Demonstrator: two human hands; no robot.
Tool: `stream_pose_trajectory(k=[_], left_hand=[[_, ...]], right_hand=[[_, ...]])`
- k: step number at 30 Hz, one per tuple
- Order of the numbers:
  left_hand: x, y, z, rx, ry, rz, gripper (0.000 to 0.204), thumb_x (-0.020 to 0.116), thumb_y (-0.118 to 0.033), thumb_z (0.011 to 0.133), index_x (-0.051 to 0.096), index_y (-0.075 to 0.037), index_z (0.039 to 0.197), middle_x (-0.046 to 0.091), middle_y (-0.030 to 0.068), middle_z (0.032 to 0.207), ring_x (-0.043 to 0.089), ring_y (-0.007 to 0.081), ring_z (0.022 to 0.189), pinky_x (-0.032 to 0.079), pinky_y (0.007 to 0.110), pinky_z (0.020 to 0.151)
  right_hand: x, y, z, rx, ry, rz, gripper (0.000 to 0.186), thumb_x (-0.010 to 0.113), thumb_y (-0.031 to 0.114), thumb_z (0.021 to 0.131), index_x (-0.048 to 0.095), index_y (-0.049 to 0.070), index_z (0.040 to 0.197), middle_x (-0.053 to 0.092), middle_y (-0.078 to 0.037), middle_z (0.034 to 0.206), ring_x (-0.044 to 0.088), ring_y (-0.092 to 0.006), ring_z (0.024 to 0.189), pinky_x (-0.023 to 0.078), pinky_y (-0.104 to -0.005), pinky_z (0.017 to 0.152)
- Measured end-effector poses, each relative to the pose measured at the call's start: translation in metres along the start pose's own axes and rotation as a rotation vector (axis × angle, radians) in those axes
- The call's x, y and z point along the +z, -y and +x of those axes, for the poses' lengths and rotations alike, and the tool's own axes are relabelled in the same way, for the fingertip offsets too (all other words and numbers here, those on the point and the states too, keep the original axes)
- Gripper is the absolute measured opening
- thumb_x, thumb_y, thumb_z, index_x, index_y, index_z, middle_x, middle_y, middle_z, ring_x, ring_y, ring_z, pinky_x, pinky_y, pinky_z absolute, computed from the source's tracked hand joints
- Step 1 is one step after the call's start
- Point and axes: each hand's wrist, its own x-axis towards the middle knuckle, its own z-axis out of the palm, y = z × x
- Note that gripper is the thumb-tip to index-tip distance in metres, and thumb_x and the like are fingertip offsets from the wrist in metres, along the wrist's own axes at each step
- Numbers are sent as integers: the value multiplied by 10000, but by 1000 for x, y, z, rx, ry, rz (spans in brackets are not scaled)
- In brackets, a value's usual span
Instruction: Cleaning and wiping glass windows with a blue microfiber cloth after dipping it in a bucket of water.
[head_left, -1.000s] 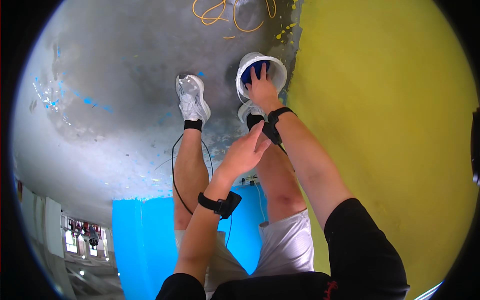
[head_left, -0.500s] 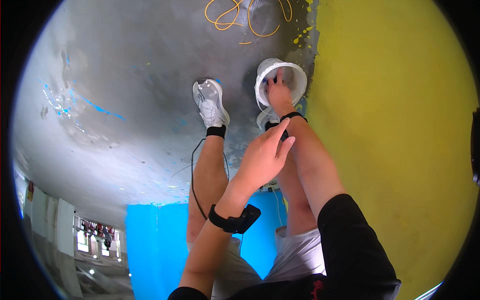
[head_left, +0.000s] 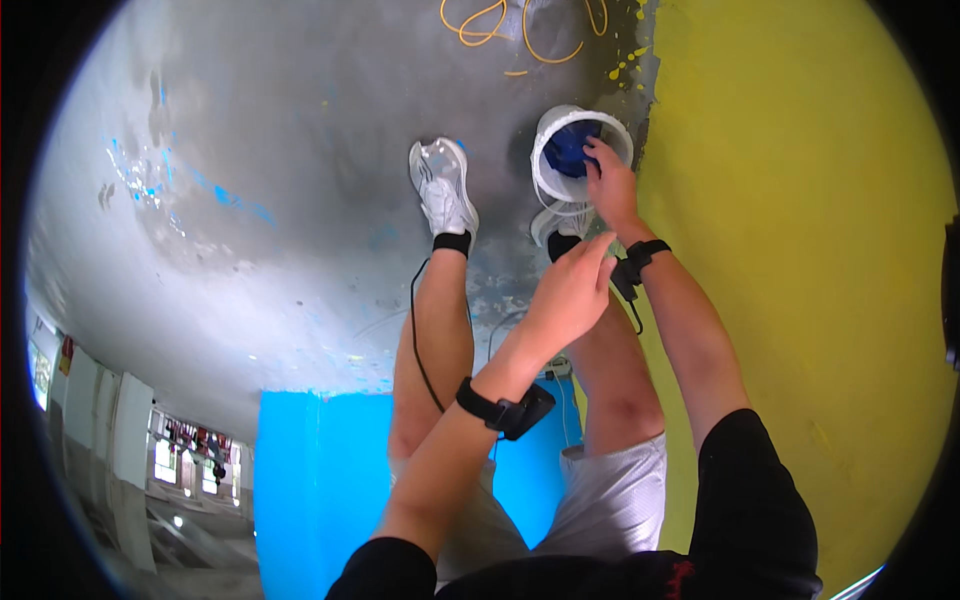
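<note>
A white bucket (head_left: 541, 165) stands on the floor close to the yellow wall, its mouth facing me. My right hand (head_left: 610, 190) reaches into its mouth from the right side. The fingers are bent over the edge of a dark blue object (head_left: 568, 150) within the bucket. Its kind I cannot make out; it looks smooth and rounded. My left hand (head_left: 570, 298) is nearer to me, below the bucket and beside my right wrist, with fingers stretched and nothing in it.
A yellow wall (head_left: 800, 250) rises along the right. Orange cord (head_left: 540, 58) lies in loops on the grey, paint-spotted floor (head_left: 300, 180). My shoes (head_left: 445, 190) stand left of and just below the bucket. A blue surface (head_left: 320, 480) is behind my legs, and thin black cables hang from my wrist straps.
The dark blue object now shows in the bucket's mouth, at my right hand's fingers. My right hand has drawn back toward the bucket's right rim. The whole view has shifted slightly.
</note>
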Motion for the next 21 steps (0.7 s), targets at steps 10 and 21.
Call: stream_pose_trajectory(k=[10, 21], left_hand=[[16, 19, 23, -317, -69, -641, 330, 642, -239, 995, 606, -3, 1223, 726, 159, 1022, 704, 262, 958, 551, 389, 875], [23, 22, 34, -520, -215, -984, 1040, 695, -648, 874, 130, -182, 1613, 286, 137, 1604, 338, 352, 1442, 324, 598, 1118]], right_hand=[[-70, 52, -58, 127, -102, 330, 161, 703, -14, 804, 640, -31, 951, 747, -156, 1126, 735, -244, 1040, 560, -349, 844], [-130, 93, -107, 426, -255, 823, 60, 582, -48, 788, 542, -4, 799, 722, -137, 996, 628, -184, 879, 473, -274, 852]])
